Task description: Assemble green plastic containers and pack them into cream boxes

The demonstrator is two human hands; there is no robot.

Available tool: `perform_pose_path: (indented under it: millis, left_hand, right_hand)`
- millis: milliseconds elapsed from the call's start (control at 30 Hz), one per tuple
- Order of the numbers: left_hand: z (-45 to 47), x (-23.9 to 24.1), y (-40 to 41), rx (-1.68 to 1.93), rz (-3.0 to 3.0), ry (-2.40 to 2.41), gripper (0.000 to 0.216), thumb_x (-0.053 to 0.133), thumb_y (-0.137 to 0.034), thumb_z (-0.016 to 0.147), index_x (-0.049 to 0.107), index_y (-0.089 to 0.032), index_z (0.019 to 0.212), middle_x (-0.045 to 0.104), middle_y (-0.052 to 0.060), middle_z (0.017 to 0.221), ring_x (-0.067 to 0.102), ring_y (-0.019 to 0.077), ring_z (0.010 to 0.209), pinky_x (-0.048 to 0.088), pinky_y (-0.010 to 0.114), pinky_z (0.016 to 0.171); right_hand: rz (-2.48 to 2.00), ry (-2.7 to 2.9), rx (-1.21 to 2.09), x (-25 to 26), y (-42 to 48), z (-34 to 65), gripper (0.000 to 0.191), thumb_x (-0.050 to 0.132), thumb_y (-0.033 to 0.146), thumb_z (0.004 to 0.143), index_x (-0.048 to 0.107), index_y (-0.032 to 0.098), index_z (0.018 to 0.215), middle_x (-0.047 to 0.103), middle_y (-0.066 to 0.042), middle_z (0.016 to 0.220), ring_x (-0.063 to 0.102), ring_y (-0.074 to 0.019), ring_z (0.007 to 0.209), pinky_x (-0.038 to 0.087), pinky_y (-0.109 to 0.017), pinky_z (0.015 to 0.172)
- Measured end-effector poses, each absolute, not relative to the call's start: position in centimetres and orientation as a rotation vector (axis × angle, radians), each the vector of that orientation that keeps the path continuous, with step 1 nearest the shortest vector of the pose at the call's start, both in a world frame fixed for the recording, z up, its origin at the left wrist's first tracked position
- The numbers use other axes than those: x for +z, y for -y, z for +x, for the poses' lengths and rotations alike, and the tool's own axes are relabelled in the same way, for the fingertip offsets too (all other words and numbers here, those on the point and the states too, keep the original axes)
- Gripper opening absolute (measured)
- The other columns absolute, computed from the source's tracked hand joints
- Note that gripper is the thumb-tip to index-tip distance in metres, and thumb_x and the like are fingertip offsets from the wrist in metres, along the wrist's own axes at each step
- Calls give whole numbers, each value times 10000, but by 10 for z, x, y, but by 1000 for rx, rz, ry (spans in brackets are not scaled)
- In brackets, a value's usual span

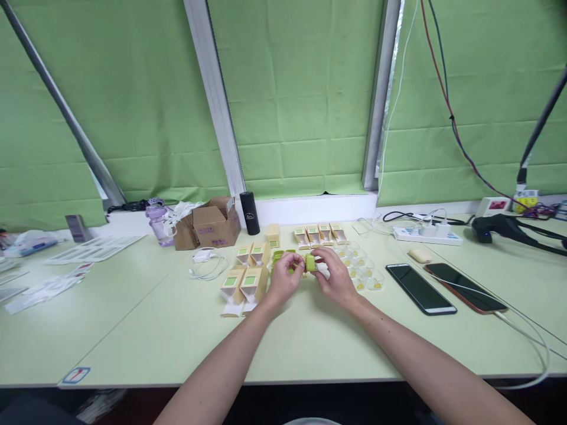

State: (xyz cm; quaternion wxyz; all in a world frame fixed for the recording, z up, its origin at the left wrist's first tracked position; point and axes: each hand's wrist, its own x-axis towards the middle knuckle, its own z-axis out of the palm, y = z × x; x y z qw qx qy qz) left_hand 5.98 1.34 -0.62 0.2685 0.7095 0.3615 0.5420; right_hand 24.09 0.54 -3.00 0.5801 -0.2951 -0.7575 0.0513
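Observation:
My left hand [286, 273] and my right hand [333, 275] meet above the table, fingers closed in a pinch. Between them is a small green block-like piece [310, 262]. My right fingers grip it, and my left fingertips pinch at its left edge; the exact contact there is too small to tell. More green pieces [277, 255] lie behind my left hand, partly hidden. To the left stand several open small cartons [250, 282] with green labels. Clear plastic cups [359, 267] with yellow bits inside sit in rows beyond my right hand.
A row of cartons [321, 234] stands at the back. Left of it are a black bottle [249, 213], a cardboard box [217, 224] and a coiled white cable [209, 264]. On the right lie two phones [420, 288], a power strip [427, 234] and trailing cables.

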Motion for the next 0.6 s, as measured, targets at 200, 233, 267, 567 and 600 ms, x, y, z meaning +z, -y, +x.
perform_pose_path:
  millis: [200, 233, 267, 567, 600]
  left_hand:
    - [60, -7, -14, 1448, 1899, -966, 142, 653, -305, 924, 631, -185, 851, 633, 33, 837, 643, 170, 765, 530, 300, 739]
    - [60, -7, -14, 1451, 1896, -961, 143, 653, -307, 923, 630, -184, 853, 631, 33, 839, 644, 168, 764, 530, 299, 738]
    - [60, -7, -14, 1455, 1892, -957, 144, 654, -309, 922, 630, -183, 855, 631, 32, 841, 645, 166, 763, 531, 297, 738]
    - [60, -6, -14, 1452, 1866, -950, 174, 676, -336, 920, 622, -187, 849, 634, 28, 818, 652, 167, 750, 544, 296, 730]
    - [60, -6, -13, 1452, 1865, -951, 176, 675, -339, 919, 622, -188, 847, 634, 27, 815, 652, 167, 751, 544, 296, 733]
  right_hand:
    - [-694, 1765, 122, -30, -5, 241, 481, 571, 77, 916, 570, 278, 1353, 624, -124, 1317, 654, -284, 1179, 658, -507, 954]
    - [-694, 1765, 123, -30, -6, 241, 480, 573, 78, 916, 569, 277, 1353, 624, -124, 1318, 652, -285, 1181, 657, -507, 953]
    - [-692, 1765, 123, -30, -6, 241, 480, 575, 79, 916, 568, 276, 1354, 623, -125, 1320, 650, -286, 1187, 656, -507, 953]
    - [-683, 1764, 121, -30, -6, 241, 464, 581, 97, 928, 571, 278, 1355, 638, -126, 1303, 646, -296, 1203, 657, -508, 941]
    - [-682, 1762, 124, -30, -6, 241, 462, 582, 100, 930, 571, 278, 1356, 636, -127, 1306, 646, -296, 1203, 656, -509, 943]
